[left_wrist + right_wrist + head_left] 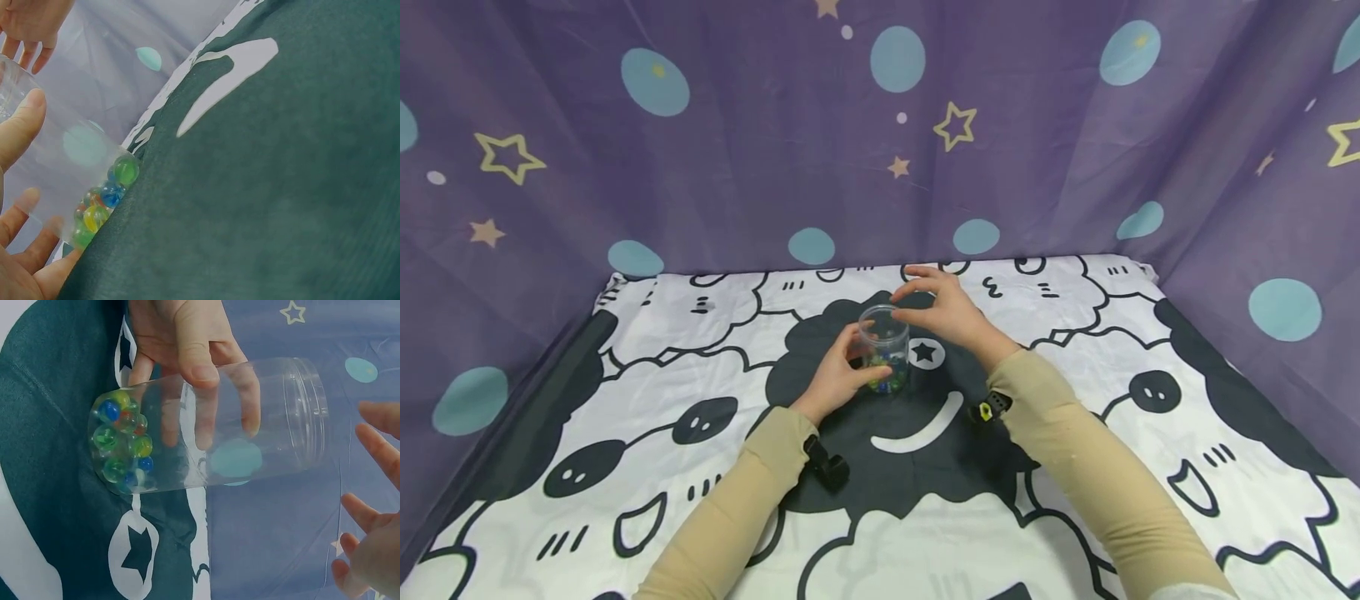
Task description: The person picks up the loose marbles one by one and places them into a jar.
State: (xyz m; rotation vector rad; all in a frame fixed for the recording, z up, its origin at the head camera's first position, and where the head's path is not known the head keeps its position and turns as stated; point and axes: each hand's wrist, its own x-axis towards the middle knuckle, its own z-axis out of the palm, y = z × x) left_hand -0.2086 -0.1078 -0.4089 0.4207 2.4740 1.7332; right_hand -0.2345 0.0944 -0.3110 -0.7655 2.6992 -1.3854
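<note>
A clear plastic jar (886, 333) stands on the dark part of the printed cloth, its mouth uncovered. Several glass marbles (122, 440), green, blue, yellow and reddish, lie at its bottom. My left hand (833, 382) grips the jar from the left, the thumb across the near side and the fingers (250, 406) spread along the wall. Over the mouth's right edge hovers my right hand (951, 315), fingers apart and loosely bent, with nothing between them. In the right wrist view its fingertips point toward the threaded rim (309, 412) across a gap.
White cloth (700, 375) with black cartoon sheep covers the table. Purple curtains (775, 150) with stars and blue ovals hang behind and at both sides. A black wrist camera (826, 463) sits on my left wrist, another camera (991, 407) on the right.
</note>
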